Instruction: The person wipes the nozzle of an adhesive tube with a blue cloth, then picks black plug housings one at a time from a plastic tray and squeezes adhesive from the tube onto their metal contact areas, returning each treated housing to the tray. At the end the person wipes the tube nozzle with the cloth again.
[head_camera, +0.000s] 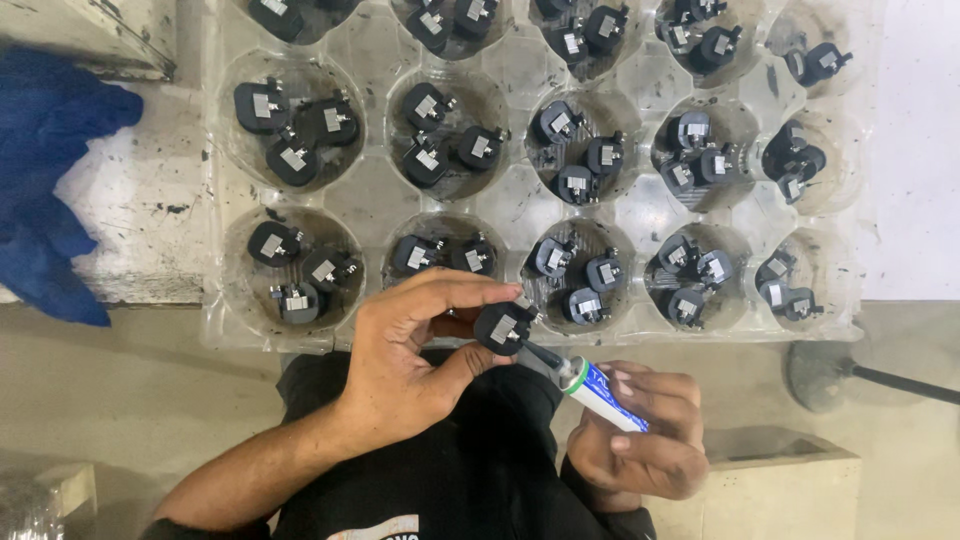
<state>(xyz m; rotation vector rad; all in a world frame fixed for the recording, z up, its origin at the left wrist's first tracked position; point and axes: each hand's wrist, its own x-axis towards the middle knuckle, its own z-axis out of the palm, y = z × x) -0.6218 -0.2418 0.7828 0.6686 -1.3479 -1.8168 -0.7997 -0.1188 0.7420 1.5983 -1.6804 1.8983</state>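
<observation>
Head view: I see my left hand (405, 350) fingers pinch a black plug part (503, 327), and my right hand (640, 440) fingers squeeze a glue tube (598, 392) whose tip points up-left, touching it.

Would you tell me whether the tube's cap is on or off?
Off: the tube in the right hand shows a bare dark nozzle touching the black part.

Worn white-painted desk (150, 200) with black scuffs up and left of the fingers, crumpled blue cloth (45, 190) at its far left edge, dull grey concrete floor (150, 390) below, flat even light
</observation>
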